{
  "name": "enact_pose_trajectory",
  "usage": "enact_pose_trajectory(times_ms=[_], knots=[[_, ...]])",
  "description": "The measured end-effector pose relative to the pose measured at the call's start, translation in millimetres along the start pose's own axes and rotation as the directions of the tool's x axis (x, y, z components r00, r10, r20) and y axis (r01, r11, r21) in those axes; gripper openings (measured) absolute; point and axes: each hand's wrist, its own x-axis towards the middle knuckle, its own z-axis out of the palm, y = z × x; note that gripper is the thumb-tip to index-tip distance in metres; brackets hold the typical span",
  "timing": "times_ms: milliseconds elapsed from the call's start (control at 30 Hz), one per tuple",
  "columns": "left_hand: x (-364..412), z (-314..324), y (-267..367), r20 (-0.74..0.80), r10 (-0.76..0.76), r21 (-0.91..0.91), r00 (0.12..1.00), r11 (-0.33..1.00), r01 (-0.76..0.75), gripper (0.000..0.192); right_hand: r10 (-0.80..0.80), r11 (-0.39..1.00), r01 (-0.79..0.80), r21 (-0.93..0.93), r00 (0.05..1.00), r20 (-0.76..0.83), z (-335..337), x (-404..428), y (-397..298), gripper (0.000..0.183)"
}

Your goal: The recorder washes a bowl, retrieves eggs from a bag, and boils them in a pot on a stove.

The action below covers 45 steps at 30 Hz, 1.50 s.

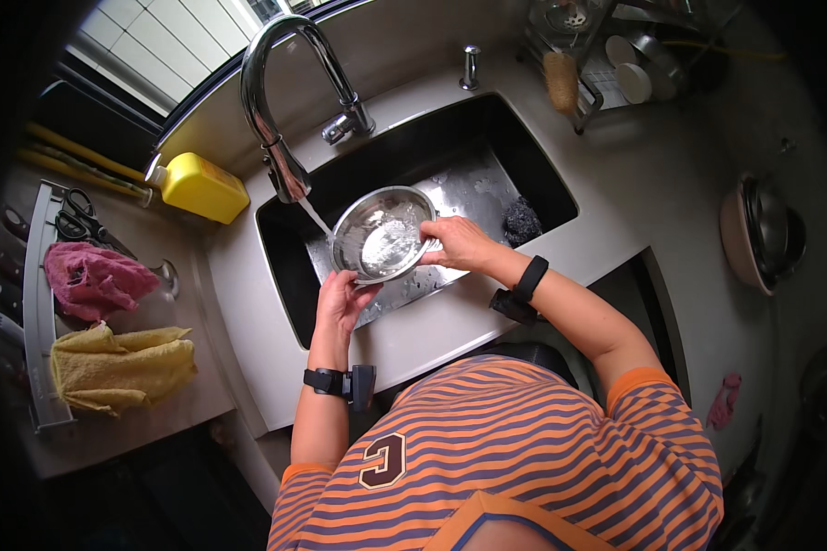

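Both hands hold a round stainless steel bowl (384,231) by its rim above the dark sink basin (448,180). My left hand (343,300) grips the near left side, while my right hand (457,242) has its thumb over the right edge and fingers underneath. Water (315,215) runs from the chrome pull-down faucet (291,180) to the bowl's left side. Inside the bowl the metal shines, wet or with water in it. A dark scouring pad (522,220) lies in the basin's right end. How much water the bowl holds I cannot tell.
Left of the sink lies a yellow bottle (205,187). Farther left, a pink cloth (96,279) and a yellow cloth (125,368) hang on a rack (41,310) near scissors (86,219). A soap dispenser (470,67) stands behind the sink. Nested bowls (758,234) sit at right.
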Motion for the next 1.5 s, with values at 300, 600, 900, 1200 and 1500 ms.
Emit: enact_pose_trajectory(times_ms=[300, 600, 900, 1200, 1500], knots=[[-6.8, -6.0, 16.0, -0.075, 0.133, 0.052, 0.988, 0.990, -0.129, 0.048, 0.461, 0.812, -0.463, 0.355, 0.882, 0.095, -30.1, 95.5, 46.0, 0.047], [6.2, -41.4, 14.9, -0.300, 0.085, 0.005, 0.950, 0.996, -0.088, 0.049, -0.029, 0.997, 0.020, 0.074, 0.993, 0.113, 12.5, 60.9, 12.4, 0.047], [36.1, -12.5, 59.4, -0.036, 0.094, 0.142, 0.995, 0.986, -0.088, 0.029, -0.266, 0.960, 0.241, -0.145, 0.946, -0.188, -8.5, 53.2, -19.3, 0.031], [73.3, 42.3, 85.8, 0.155, 0.134, 0.218, 0.979, 0.962, -0.167, 0.025, -0.224, 0.964, 0.166, -0.208, 0.929, -0.295, -54.7, 31.4, 0.7, 0.029], [29.3, -31.8, 95.2, -0.101, 0.160, 0.388, 0.982, 0.915, -0.109, 0.049, -0.432, 0.850, 0.373, -0.372, 0.898, -0.085, -21.5, 31.6, -17.5, 0.029]])
